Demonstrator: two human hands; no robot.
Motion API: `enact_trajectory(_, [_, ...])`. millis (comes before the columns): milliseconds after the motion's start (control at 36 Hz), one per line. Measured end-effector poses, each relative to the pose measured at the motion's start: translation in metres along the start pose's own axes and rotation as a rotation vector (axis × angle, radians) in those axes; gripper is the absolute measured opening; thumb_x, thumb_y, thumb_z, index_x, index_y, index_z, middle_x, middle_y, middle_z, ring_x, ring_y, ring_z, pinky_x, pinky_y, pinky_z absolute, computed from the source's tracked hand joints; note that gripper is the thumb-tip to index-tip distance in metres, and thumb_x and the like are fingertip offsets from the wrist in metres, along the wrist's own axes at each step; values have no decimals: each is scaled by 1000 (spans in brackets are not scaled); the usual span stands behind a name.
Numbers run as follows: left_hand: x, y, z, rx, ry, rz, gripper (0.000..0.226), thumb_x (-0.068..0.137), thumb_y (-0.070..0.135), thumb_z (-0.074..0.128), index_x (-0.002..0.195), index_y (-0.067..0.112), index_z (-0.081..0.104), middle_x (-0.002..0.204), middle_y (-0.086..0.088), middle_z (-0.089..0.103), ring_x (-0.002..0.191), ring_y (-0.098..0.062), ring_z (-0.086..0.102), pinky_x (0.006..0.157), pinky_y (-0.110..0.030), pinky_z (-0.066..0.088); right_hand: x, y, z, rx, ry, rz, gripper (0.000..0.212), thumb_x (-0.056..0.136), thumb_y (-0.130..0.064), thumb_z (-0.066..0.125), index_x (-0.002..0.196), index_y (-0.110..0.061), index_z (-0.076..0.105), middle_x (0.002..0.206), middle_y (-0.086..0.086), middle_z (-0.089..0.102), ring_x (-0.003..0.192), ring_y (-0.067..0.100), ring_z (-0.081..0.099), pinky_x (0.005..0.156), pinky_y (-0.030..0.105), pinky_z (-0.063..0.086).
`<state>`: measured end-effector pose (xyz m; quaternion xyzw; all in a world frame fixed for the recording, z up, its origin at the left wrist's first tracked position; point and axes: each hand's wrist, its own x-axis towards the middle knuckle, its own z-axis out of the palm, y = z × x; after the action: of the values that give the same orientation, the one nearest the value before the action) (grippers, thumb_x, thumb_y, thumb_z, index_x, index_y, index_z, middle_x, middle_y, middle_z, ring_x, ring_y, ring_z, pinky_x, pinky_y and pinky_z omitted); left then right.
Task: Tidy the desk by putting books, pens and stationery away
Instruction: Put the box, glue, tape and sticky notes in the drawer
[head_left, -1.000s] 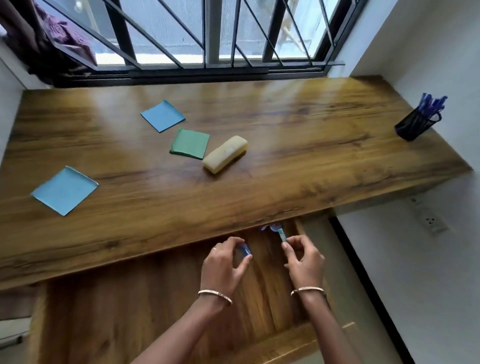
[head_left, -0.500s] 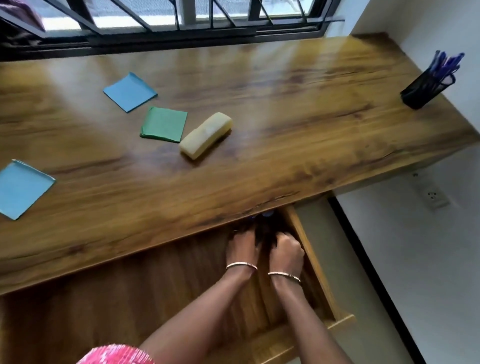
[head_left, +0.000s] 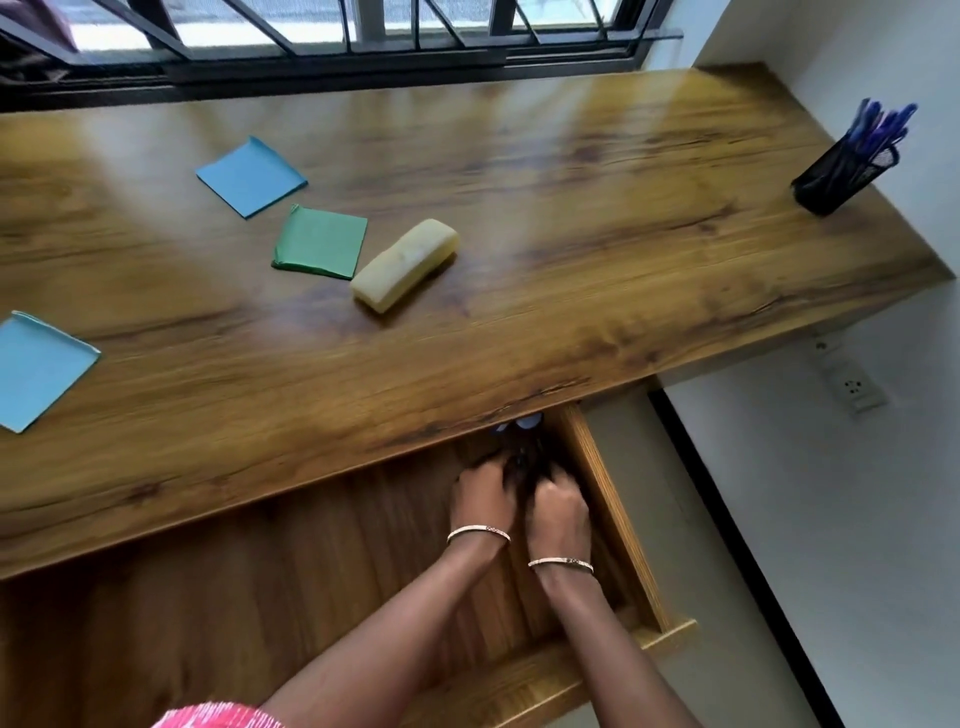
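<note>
Side by side, the left hand (head_left: 480, 499) and right hand (head_left: 558, 506) reach deep into the pulled-out wooden drawer (head_left: 597, 483), knuckles bent. Their fingertips are lost in shadow under the desk edge, so I cannot tell what either holds. A small blue object (head_left: 527, 422) shows just beyond them, probably stationery being tucked to the back. Still out on the glossy wooden desk top (head_left: 571, 260) are a pale yellow rounded block (head_left: 405, 265), a green square paper note (head_left: 320, 241) just beside it, two blue square paper notes (head_left: 251, 176) (head_left: 36, 369), and a black mesh pen holder (head_left: 836, 176) of blue pens (head_left: 883, 122) at the far right.
</note>
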<state>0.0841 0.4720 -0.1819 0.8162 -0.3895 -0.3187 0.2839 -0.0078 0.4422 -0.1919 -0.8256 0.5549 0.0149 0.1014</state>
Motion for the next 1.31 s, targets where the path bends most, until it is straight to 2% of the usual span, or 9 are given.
enact_trajectory(194, [-14, 2, -7, -6, -3, -6, 31, 89, 22, 52, 116, 28, 65, 107, -7, 72, 100, -34, 65, 77, -39, 54, -7, -3, -5, 0, 37, -60, 16, 69, 1, 76, 84, -3, 76, 93, 12, 71, 93, 29, 67, 78, 33, 57])
enact_trajectory(361, [-34, -12, -21, 2, 94, -57, 34, 85, 15, 52, 113, 26, 67, 110, -1, 72, 102, -27, 66, 80, -34, 51, 10, -18, -22, 89, 5, -42, 30, 89, -3, 55, 119, -5, 62, 113, 16, 61, 103, 33, 62, 89, 38, 51])
enact_trajectory(556, [-49, -36, -44, -19, 160, -104, 27, 84, 14, 54, 104, 24, 70, 103, 2, 74, 98, -20, 68, 79, -28, 51, 12, -30, -27, 72, 0, 4, 27, 95, 0, 45, 114, -4, 63, 118, 17, 59, 105, 32, 61, 88, 37, 52])
enact_trajectory(722, [-65, -47, -55, -51, 191, -116, 19, 85, 17, 57, 96, 26, 70, 95, 7, 74, 92, -17, 68, 71, -23, 45, 4, -27, -22, 148, 12, 81, 28, 92, -5, 56, 119, -9, 60, 113, 15, 62, 104, 31, 62, 88, 38, 53])
enact_trajectory(861, [-70, -49, -64, -73, 214, -133, 16, 86, 20, 59, 95, 26, 70, 92, 9, 74, 90, -15, 68, 75, -28, 52, 6, -27, -20, 549, 88, 319, 21, 85, -12, 68, 106, -11, 67, 103, 13, 71, 100, 32, 65, 88, 38, 52])
enact_trajectory(944, [-71, -53, -69, -99, 210, -142, 16, 85, 19, 60, 94, 27, 71, 89, 11, 73, 87, -11, 68, 75, -26, 52, 9, -29, -18, 980, 47, 584, 11, 79, -12, 76, 79, -21, 70, 79, 7, 71, 78, 26, 70, 85, 40, 57])
enact_trajectory(1028, [-71, -56, -72, -110, 198, -144, 16, 85, 19, 60, 92, 28, 71, 87, 13, 72, 83, -8, 67, 71, -21, 48, 11, -29, -17, 1270, 20, 739, 8, 78, -3, 76, 81, -8, 70, 67, 2, 64, 62, 18, 65, 79, 42, 60])
enact_trajectory(1139, [-73, -58, -76, -118, 188, -154, 15, 85, 18, 62, 92, 28, 71, 87, 11, 72, 82, -8, 66, 72, -23, 50, 16, -29, -19, 1229, 48, 739, 18, 79, -8, 76, 93, 3, 71, 61, 0, 61, 64, 21, 66, 76, 39, 60])
enact_trajectory(1306, [-72, -63, -77, -115, 178, -164, 16, 84, 18, 62, 93, 26, 72, 89, 9, 73, 85, -10, 68, 77, -28, 53, 28, -18, 12, 969, 63, 672, 26, 77, -26, 77, 59, -12, 65, 56, 1, 65, 75, 33, 71, 82, 49, 57])
